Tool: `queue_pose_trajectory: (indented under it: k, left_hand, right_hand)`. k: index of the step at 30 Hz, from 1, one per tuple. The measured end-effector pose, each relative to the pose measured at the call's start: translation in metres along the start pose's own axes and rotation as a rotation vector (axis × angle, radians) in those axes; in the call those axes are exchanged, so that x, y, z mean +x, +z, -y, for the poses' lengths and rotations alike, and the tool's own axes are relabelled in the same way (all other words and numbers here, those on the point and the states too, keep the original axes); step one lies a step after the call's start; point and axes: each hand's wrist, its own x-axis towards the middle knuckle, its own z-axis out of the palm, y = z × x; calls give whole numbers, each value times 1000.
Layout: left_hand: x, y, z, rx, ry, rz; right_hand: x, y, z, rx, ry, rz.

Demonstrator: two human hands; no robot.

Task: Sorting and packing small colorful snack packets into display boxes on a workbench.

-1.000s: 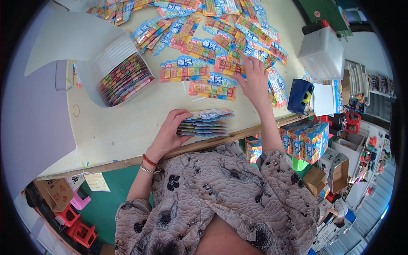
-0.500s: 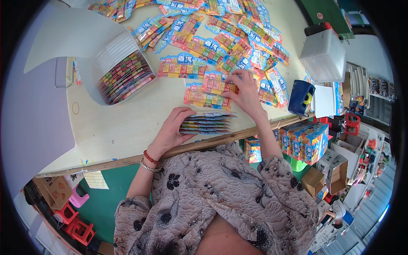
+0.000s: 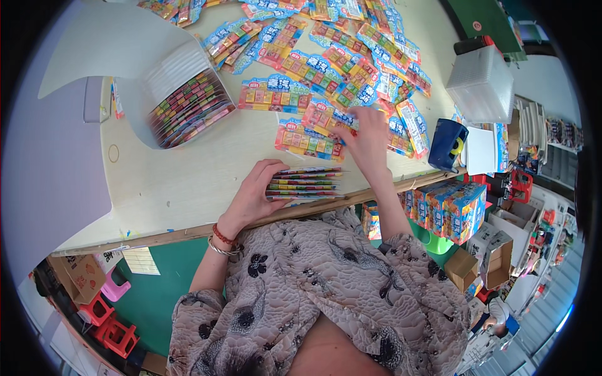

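Note:
My left hand [image 3: 256, 188] grips a stack of flat candy packs [image 3: 305, 183], standing on edge at the table's front edge. Its thumb and fingers clasp the left end of the stack. My right hand [image 3: 370, 139] is over the right end of a colourful candy pack [image 3: 323, 118], thumb and forefinger apart and bent. Part of that pack is hidden under the fingers. It overlaps another candy pack [image 3: 308, 140] lying just nearer to me.
A heap of candy packs [image 3: 338, 72] covers the table's far side. At left stands an open white box [image 3: 182, 59] with a row of packs inside. A clear plastic box [image 3: 480, 84] and a dark blue tape dispenser [image 3: 446, 145] are on the right, with printed cartons [image 3: 448, 210] below the edge.
My right hand has slid slightly to the right along the candy pack, which stays in place. The left hand still holds the stack, whose packs now look a little more fanned. The view has shifted slightly.

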Motion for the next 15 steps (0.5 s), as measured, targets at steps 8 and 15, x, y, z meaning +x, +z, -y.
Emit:
queue_pose_trajectory:
  k: [8, 15]
  left_hand:
    - [6, -3, 3, -99, -46, 25]
    - [1, -3, 3, -23, 14, 74]
  right_hand:
    - [-8, -11, -6, -89, 17, -26]
    - [-6, -14, -2, 646, 95, 106]
